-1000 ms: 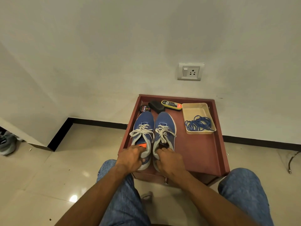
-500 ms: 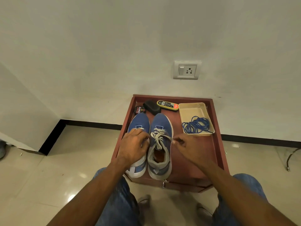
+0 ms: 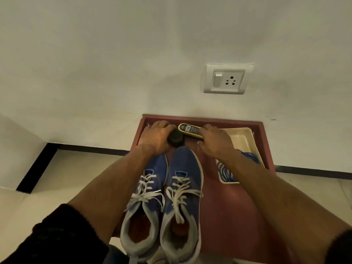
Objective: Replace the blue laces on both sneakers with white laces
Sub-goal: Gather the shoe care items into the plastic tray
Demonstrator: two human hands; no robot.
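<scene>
Both sneakers are sitting side by side on the red-brown tray (image 3: 238, 216), toes pointing at the wall: left sneaker (image 3: 146, 202) and right sneaker (image 3: 182, 197), both already wearing white laces (image 3: 179, 195), tied loosely with ends trailing over the uppers. Blue laces (image 3: 225, 173) are lying bunched in the cream plastic bin (image 3: 242, 137) at the tray's right, partly hidden by the right forearm. Left hand (image 3: 156, 137) is reaching to the tray's far edge, fingers curling over a black round object (image 3: 176, 139), gripping it. Right hand (image 3: 216, 141) is closing on the near end of a yellow-and-black flat object (image 3: 190, 129) with a label, fingers curled onto it. Wall socket (image 3: 226, 79) is showing above the tray.
</scene>
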